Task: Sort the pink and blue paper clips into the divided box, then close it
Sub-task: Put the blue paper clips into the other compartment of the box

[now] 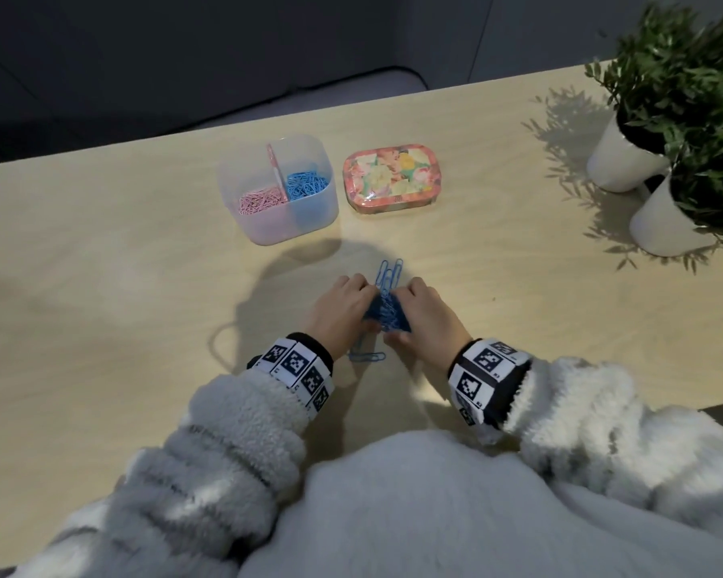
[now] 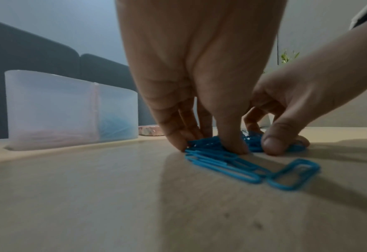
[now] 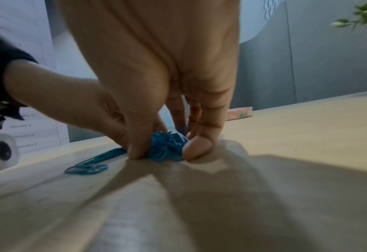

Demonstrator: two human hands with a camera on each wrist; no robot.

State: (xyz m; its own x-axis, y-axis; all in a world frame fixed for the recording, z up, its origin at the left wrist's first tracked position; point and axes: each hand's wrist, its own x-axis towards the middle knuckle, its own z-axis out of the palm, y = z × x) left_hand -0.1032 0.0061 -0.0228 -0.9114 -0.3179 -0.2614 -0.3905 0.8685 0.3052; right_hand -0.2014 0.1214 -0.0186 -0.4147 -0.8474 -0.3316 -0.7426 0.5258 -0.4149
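Now, far left, the translucent plastic divided box point(image 1: 279, 189) stands open on the pale wooden table point(image 1: 101, 264), pink clips left, blue right. Nearer, the left hand point(image 1: 338, 310) and right hand point(image 1: 426, 317) curl fingertips around a heap of blue paper clips point(image 1: 387, 312), bunching it (a few stragglers lie loose). Right: the floral lid point(image 1: 392, 179).

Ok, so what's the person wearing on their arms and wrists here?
Both arms are in fluffy fleece sleeves, the left sleeve grey, the right sleeve whiter. Each wrist carries a black band set with white squares printed with black pixel-pattern markers: the left wristband and the right wristband. The left hand and right hand are bare, without gloves.
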